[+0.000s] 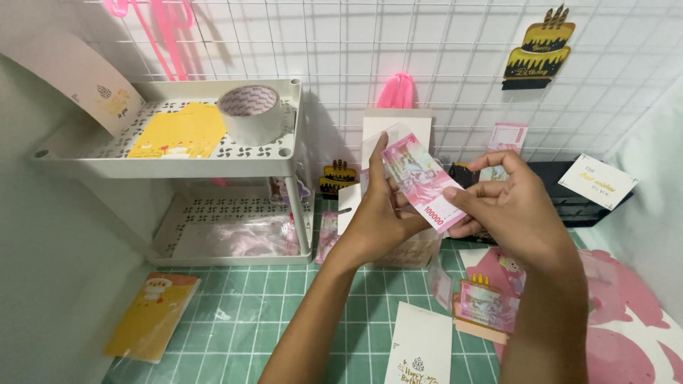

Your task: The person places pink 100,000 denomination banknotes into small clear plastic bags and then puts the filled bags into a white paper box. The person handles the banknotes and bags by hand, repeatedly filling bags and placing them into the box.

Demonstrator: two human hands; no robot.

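Both my hands are raised over the green cutting mat [284, 313] and hold one pink banknote [416, 178] between them. My left hand [380, 213] pinches its upper left end, together with what looks like a clear plastic sleeve [371, 146]. My right hand [509, 203] grips the lower right end, thumb on top. Below my right hand, a small pink card with a banknote in it [486, 306] lies on the mat.
A white two-tier rack [213, 167] at the left carries a tape roll [250, 110] and yellow paper [178, 131]. A wire grid wall [427, 57] stands behind. A yellow card [151, 313], a white card [421, 345] and pink cut-outs [626, 334] lie on the mat.
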